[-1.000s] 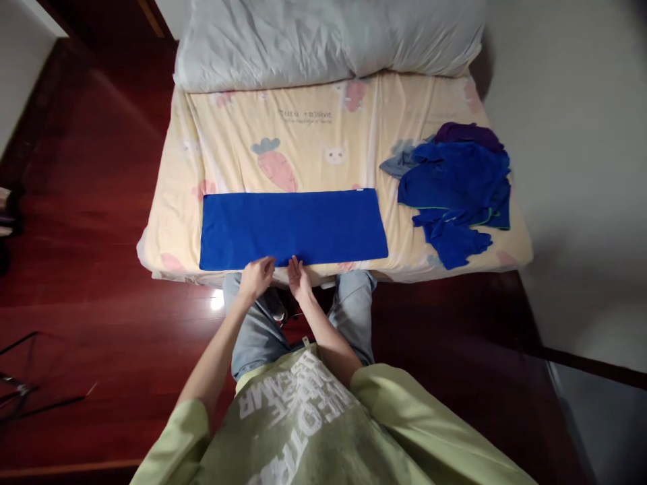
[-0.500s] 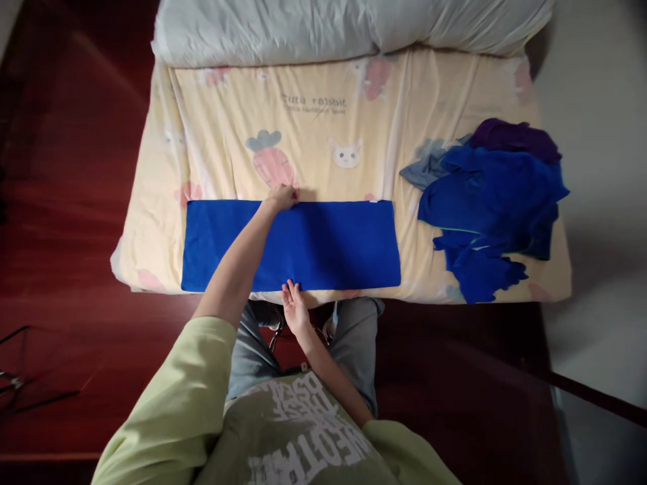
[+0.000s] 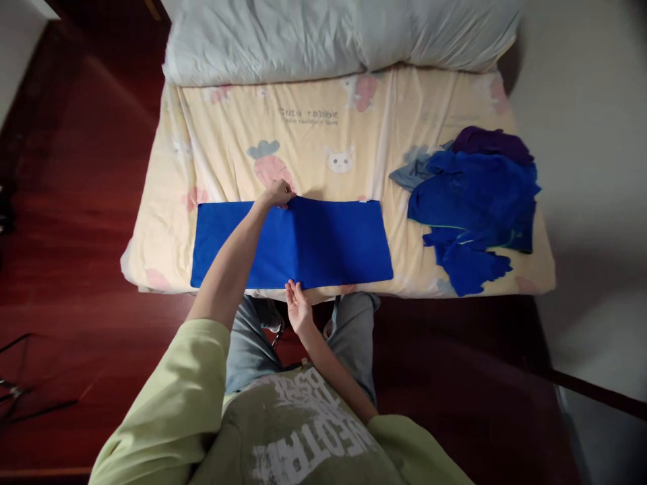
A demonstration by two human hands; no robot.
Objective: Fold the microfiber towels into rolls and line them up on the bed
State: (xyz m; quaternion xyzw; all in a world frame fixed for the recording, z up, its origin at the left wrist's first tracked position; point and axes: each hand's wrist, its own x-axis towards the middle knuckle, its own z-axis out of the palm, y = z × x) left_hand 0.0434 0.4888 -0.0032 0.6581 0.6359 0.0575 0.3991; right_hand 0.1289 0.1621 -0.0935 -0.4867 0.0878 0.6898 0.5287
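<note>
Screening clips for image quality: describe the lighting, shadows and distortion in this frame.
Head view: soft, even light on the bed sheet, floor and corners falling dark; wide-angle lens bows the bed's edges; the left forearm casts a faint shadow on the blue towel; no glare, focus sharp throughout.

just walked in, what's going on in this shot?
A person in a light green shirt stands at the near edge of a bed. A blue towel lies across it, folded into a long strip. The left hand grips the middle of the towel's far edge, which looks slightly lifted. The right hand rests with fingers extended at the middle of the near edge. A pile of blue and purple cloths lies to the right.
</note>
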